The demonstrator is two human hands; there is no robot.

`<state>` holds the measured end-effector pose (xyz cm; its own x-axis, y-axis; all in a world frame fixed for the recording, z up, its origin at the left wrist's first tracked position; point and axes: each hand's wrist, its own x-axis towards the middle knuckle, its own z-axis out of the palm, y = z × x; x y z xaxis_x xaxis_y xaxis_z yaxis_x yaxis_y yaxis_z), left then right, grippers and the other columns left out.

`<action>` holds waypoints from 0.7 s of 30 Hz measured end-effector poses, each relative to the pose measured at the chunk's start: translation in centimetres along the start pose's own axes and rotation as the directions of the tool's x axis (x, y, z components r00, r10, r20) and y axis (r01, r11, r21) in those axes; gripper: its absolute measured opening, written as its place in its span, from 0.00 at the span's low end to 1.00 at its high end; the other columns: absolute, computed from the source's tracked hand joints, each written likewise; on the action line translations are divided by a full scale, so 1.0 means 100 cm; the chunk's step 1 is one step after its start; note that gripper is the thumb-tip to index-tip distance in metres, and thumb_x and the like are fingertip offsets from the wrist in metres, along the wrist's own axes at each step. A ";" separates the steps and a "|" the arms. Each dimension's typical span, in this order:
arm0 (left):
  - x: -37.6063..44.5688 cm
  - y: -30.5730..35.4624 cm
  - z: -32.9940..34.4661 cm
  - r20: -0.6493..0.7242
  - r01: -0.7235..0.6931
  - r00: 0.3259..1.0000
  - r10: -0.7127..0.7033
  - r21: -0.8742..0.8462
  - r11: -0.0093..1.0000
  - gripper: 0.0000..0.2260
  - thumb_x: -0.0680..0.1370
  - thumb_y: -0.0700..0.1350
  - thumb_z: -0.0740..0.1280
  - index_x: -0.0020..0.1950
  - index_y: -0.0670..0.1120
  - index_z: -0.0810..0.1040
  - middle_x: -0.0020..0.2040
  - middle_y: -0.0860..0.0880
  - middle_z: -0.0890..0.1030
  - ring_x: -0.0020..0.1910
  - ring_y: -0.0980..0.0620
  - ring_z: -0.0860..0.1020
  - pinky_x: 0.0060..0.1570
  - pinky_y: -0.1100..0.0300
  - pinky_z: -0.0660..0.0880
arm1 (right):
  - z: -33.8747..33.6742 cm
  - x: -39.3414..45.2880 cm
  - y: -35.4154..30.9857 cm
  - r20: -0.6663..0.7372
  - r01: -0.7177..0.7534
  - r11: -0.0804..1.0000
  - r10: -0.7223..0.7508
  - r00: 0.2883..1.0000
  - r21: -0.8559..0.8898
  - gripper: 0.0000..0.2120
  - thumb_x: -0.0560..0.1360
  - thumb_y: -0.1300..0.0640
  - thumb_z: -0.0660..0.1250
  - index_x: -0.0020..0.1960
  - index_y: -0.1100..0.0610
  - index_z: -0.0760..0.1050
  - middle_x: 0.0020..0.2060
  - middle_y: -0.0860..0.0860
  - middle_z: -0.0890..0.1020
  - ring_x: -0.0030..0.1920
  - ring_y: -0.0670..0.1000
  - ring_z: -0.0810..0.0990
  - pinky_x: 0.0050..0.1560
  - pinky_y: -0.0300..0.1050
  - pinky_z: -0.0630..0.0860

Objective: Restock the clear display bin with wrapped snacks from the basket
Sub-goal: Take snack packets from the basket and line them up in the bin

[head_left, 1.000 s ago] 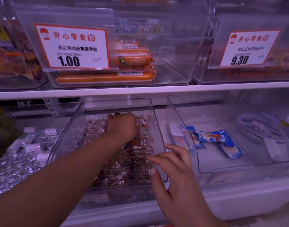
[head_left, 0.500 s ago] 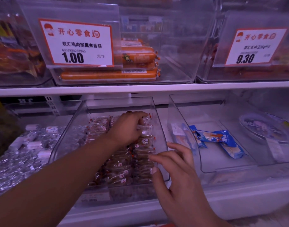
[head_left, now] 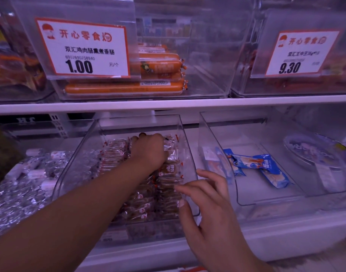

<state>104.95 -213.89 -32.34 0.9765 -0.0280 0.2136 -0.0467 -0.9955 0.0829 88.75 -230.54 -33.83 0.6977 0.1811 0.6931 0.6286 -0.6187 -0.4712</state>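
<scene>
Wrapped snacks (head_left: 166,174) lying packed in rows inside the clear display bin (head_left: 187,150) on the lower shelf, straight ahead and below eye level, long axes running mostly left to right across the bin, rows stacking from front to back. Too many and too tightly overlapped for counting; several dozen at a guess. One bin being filled; basket not showing anywhere.

Left hand (head_left: 148,152) reaching deep into the bin, resting knuckles-up on the rear rows, fingers curled down among the wrappers; gripping a snack or merely pressing, impossible telling, fingertips being hidden. Right hand (head_left: 205,195) hovering at the bin's front right corner, fingers loosely spread and relaxed, holding nothing, fingertips just touching the wall there.

Left hand lying nearer the back rows, right hand nearer the front ones; probably tidying or seating pieces at the rear.

Beside it, one neighbouring bin (head_left: 246,199) holding about three blue packets (head_left: 266,165). Above, two price cards (head_left: 85,50), orange sausages (head_left: 125,89) behind one.
</scene>
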 end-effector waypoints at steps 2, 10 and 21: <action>0.000 0.001 0.000 -0.036 -0.062 0.998 0.060 -0.039 0.997 0.15 0.74 0.55 0.70 0.59 0.52 0.80 0.54 0.49 0.83 0.59 0.43 0.75 0.58 0.50 0.66 | 0.000 0.000 0.000 0.002 0.004 1.000 -0.004 1.000 -0.003 0.12 0.74 0.56 0.63 0.56 0.52 0.80 0.50 0.42 0.81 0.66 0.55 0.70 0.64 0.45 0.69; 0.001 -0.014 -0.003 -0.084 -0.370 0.929 0.361 -0.160 0.915 0.11 0.73 0.42 0.72 0.54 0.51 0.83 0.53 0.51 0.81 0.55 0.47 0.76 0.56 0.53 0.72 | 0.000 -0.001 0.001 0.003 0.000 1.000 0.000 1.000 -0.002 0.11 0.74 0.57 0.64 0.54 0.52 0.81 0.49 0.43 0.81 0.65 0.55 0.70 0.63 0.46 0.70; -0.002 -0.011 0.002 -0.212 -0.315 0.925 0.315 0.031 0.948 0.06 0.73 0.47 0.72 0.48 0.50 0.79 0.46 0.49 0.83 0.49 0.44 0.79 0.50 0.53 0.73 | 0.001 0.001 -0.001 0.013 -0.012 1.000 0.012 1.000 0.001 0.11 0.74 0.57 0.64 0.53 0.52 0.81 0.48 0.43 0.81 0.65 0.56 0.70 0.62 0.47 0.70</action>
<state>104.81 -212.84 -32.68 0.8442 -0.3198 0.4302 -0.3458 -0.9381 -0.0188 88.77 -230.42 -33.77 0.7095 0.1834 0.6804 0.6207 -0.6199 -0.4802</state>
